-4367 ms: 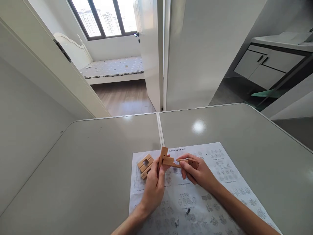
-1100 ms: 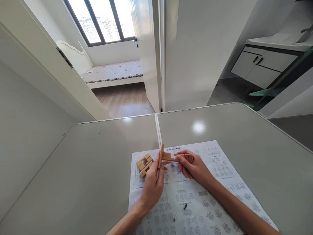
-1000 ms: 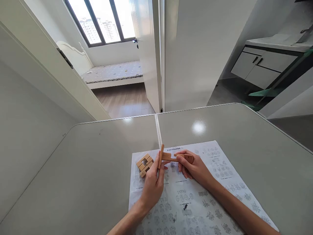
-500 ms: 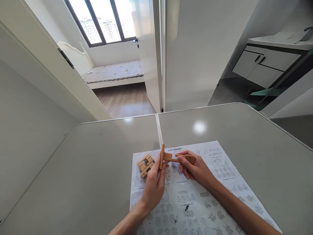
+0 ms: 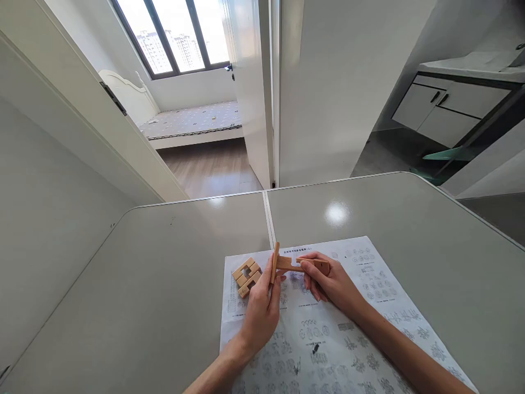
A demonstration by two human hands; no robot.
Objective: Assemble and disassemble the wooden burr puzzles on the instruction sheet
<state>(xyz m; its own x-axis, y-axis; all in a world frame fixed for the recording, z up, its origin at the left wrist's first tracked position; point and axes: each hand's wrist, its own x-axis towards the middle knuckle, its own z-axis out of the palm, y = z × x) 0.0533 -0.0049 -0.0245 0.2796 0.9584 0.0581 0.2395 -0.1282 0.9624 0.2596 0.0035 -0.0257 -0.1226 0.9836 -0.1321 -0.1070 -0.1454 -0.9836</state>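
My left hand pinches an upright wooden puzzle bar over a printed instruction sheet. A second, notched wooden bar lies level and meets the upright one at a right angle; my right hand is closed around its right end. Just left of my left hand, a small stack of several more notched wooden pieces rests on the sheet's top left corner.
The sheet lies on a grey table with a seam down its middle. Beyond the far edge are a white door, a wall, a bedroom with a window, and a cabinet at the right.
The view has drifted slightly. Since 4.4 s ago the upright bar has turned edge-on; both hands keep their hold on the crossed bars in about the same place.
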